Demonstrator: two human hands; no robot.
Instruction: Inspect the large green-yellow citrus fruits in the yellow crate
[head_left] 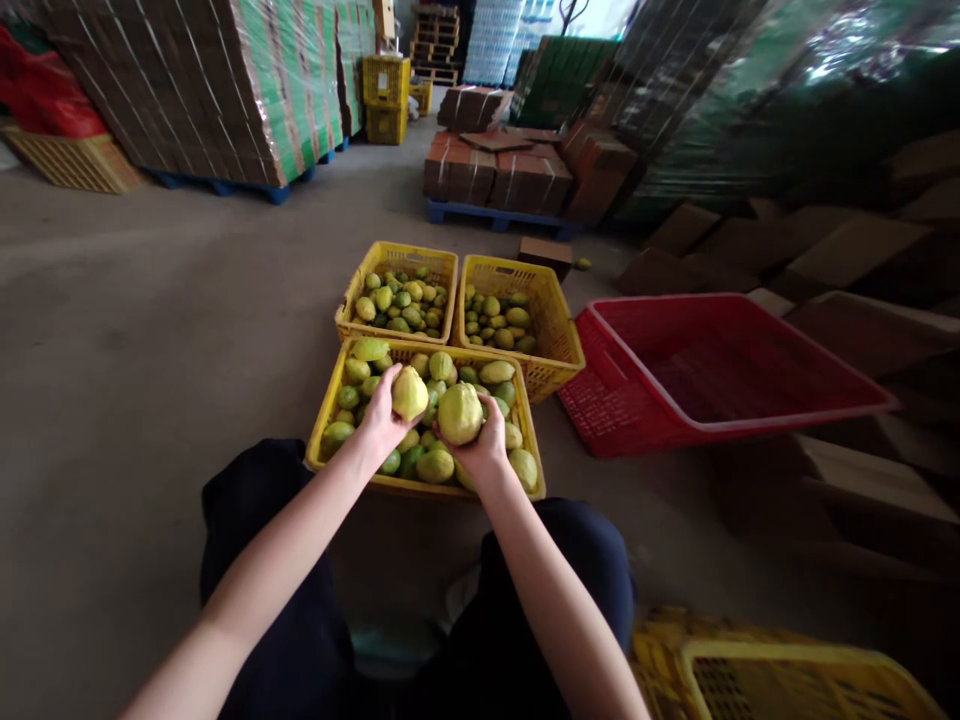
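My left hand [381,418] is closed around a pale yellow-green fruit [410,393], narrower at its top and possibly a guava. A rounder, larger yellow-green fruit [460,414] with a bumpy surface rests in the grip of my right hand [489,440]. Both hands are side by side over the front yellow crate [322,425], which holds many similar green and yellow fruits [435,466]. Parts of my fingers are hidden behind the two held fruits.
Behind the front crate stand a left yellow crate [346,308] and a right yellow crate [559,315], both with fruit inside. A red basket [622,385] is at the right. Cardboard boxes [825,250] crowd the far right; another yellow crate [795,655] sits near my right knee.
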